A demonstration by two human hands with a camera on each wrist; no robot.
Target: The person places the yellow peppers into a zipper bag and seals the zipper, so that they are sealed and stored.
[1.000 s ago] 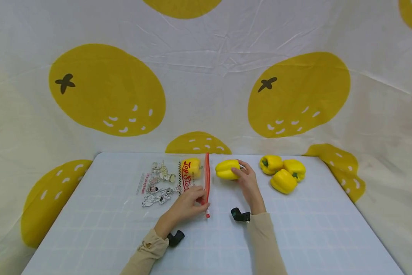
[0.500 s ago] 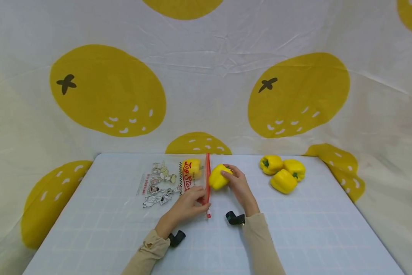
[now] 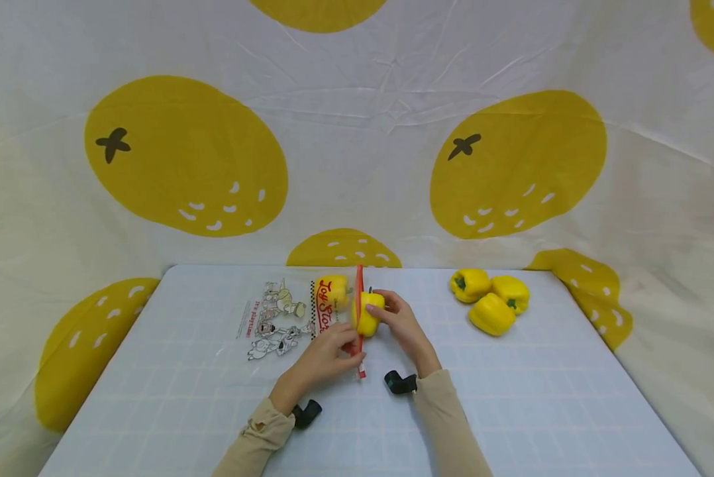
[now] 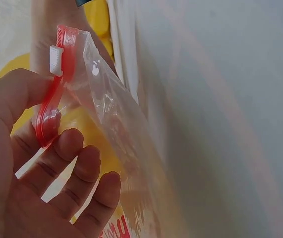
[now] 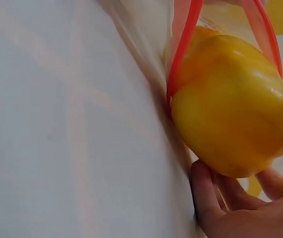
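Observation:
A clear zip bag (image 3: 273, 341) printed with cartoon figures lies flat, its red zip edge facing right. One yellow bell pepper (image 3: 332, 291) is inside it, near the mouth. My left hand (image 3: 327, 351) pinches the red zip strip (image 4: 49, 111) between thumb and index finger, the other fingers spread behind the film. A white slider (image 4: 56, 60) sits at the strip's end. With my right hand (image 3: 403, 324) I hold a second bell pepper (image 5: 236, 109) right at the mouth. In the right wrist view the red edges part around its front end, which is partly between them.
Three more yellow bell peppers (image 3: 491, 313) sit together at the table's back right. The table (image 3: 512, 411) has a pale checked cover. Behind it hangs a white cloth (image 3: 357, 146) with large yellow fruit prints. Black wrist cameras (image 3: 400, 382) stick out from both wrists.
My right hand has carried its bell pepper left and slightly nearer, turning it, from beside the bag into the bag's mouth. The left hand has stayed on the zip edge.

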